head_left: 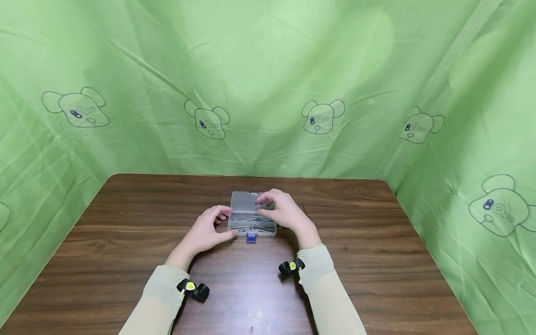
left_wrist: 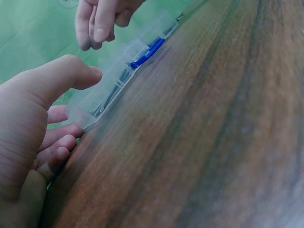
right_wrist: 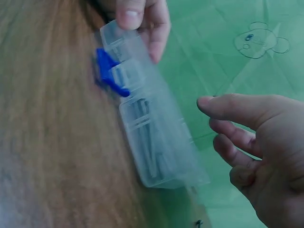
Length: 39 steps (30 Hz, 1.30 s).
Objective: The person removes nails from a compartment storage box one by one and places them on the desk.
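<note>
A clear plastic storage box (head_left: 238, 217) with a blue latch (head_left: 251, 238) at its front lies on the table, lid (head_left: 243, 201) folded back behind it. Thin metal pieces like nails (right_wrist: 146, 137) fill its compartments. My left hand (head_left: 207, 231) grips the box's left end, thumb at the front corner and fingers round the side. Over the right part of the box hovers my right hand (head_left: 284, 211), its fingers loosely bent with nothing between them. From the left wrist, the other hand's fingers (left_wrist: 102, 21) hang above the lid.
Just right of the box, thin dark pieces (head_left: 304, 210) lie on the brown wooden table (head_left: 356, 260). A green cloth (head_left: 259, 153) with printed bear heads hangs behind and at both sides. Each sleeve cuff carries a small black camera (head_left: 202, 292).
</note>
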Available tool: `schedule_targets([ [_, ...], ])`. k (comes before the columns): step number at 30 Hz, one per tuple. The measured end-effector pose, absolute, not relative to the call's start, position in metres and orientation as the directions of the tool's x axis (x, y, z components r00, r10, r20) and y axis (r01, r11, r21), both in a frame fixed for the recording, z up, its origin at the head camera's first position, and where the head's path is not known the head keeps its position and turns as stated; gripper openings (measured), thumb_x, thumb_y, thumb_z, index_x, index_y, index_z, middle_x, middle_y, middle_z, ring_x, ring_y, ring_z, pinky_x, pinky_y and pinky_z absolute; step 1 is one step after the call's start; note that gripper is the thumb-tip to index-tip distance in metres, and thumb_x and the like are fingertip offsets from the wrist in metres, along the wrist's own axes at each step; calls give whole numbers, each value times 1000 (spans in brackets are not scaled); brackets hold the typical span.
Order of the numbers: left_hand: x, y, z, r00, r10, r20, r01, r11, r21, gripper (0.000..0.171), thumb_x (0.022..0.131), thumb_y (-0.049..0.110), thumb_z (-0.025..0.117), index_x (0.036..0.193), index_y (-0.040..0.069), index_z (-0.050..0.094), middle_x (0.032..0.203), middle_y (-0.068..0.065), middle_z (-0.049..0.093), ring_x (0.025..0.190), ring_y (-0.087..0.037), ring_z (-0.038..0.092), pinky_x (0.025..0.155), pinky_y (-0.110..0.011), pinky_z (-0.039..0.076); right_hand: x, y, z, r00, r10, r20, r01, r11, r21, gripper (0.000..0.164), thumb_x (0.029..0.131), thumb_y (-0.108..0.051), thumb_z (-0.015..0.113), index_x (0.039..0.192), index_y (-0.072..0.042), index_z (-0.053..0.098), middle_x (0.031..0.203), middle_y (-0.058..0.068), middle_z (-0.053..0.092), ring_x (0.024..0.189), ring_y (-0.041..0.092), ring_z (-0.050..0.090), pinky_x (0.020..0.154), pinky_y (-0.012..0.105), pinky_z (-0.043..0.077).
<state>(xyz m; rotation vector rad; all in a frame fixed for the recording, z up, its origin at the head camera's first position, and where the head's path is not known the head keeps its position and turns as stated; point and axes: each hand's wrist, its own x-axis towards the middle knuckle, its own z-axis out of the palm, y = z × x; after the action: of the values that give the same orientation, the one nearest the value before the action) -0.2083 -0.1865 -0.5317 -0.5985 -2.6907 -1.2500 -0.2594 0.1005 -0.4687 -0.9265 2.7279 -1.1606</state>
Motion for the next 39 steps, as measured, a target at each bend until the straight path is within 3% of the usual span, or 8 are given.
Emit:
schedule_targets([
  [19, -208, -187, -530, -915, 305, 266, 399, 577, 712, 63, 82, 29, 97, 136, 10, 69, 120, -3, 70, 107, -20, 63, 93, -42, 55, -256, 87, -482, -798, -584, 152, -548, 597, -586, 18, 97, -13, 84, 115, -11, 81, 126, 8, 72, 115, 26, 70, 106, 44, 56],
  [27, -208, -187, -529, -921, 300, 248, 382, 574, 724, 65, 82, 30, 98, 136, 11, 68, 122, -2, 70, 109, -19, 63, 95, -43, 55, -258, 84, -483, -779, -600, 180, -590, 607, -533, 8, 96, -14, 85, 104, -14, 84, 114, 3, 74, 115, 25, 67, 109, 47, 51],
  [39, -208, -187, -531, -924, 295, 243, 375, 579, 724, 65, 82, 30, 97, 136, 12, 68, 122, -1, 70, 109, -19, 64, 95, -43, 55, -257, 74, -485, -753, -615, 233, -644, 616, -454, 6, 91, -14, 89, 97, -13, 87, 102, 2, 73, 102, 21, 69, 95, 40, 57],
])
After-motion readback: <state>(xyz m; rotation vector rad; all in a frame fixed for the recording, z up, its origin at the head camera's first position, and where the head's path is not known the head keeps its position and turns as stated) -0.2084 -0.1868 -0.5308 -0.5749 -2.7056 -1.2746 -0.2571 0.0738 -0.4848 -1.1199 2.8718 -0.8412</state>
